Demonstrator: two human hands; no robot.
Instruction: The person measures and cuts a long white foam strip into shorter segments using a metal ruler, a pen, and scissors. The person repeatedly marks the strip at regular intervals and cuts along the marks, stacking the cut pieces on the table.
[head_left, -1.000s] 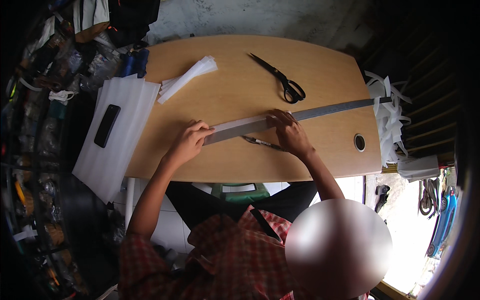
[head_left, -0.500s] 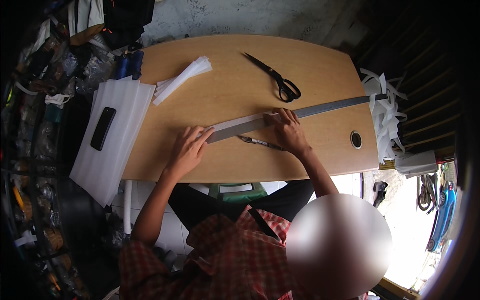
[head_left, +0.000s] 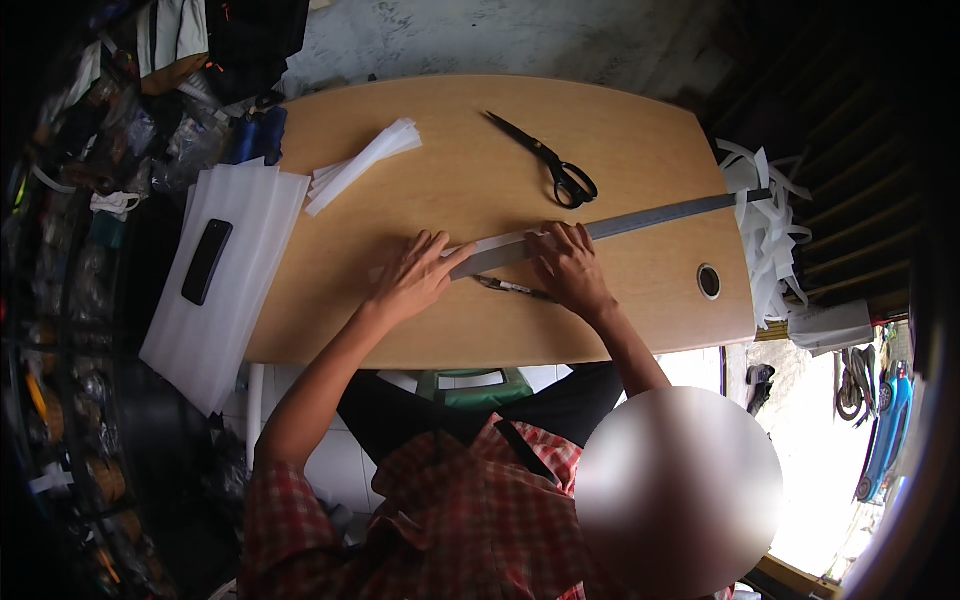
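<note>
A long grey metal ruler (head_left: 660, 212) lies slantwise across the table, its far end reaching past the right edge. Along its far side shows a narrow white foam strip (head_left: 497, 241). My left hand (head_left: 415, 272) rests over the left part of ruler and strip, fingers stretched out and slightly apart. Bent fingers of my right hand (head_left: 570, 270) close on the ruler near its middle, by the strip; the fingertips are partly hidden. A pen (head_left: 512, 287) lies just below the ruler, between my hands. Black scissors (head_left: 570, 182) rest beyond my right hand.
Stacked white foam sheets (head_left: 235, 290) overhang the table's left edge, with a black phone (head_left: 206, 262) on top. Several cut strips (head_left: 365, 165) lie at the back left. White offcuts (head_left: 770, 240) hang beside the right edge, near a round table hole (head_left: 708, 281).
My left hand has slid rightward along the ruler, closer to my right hand, with its fingers more stretched out. My right hand stays at nearly the same place on the ruler.
</note>
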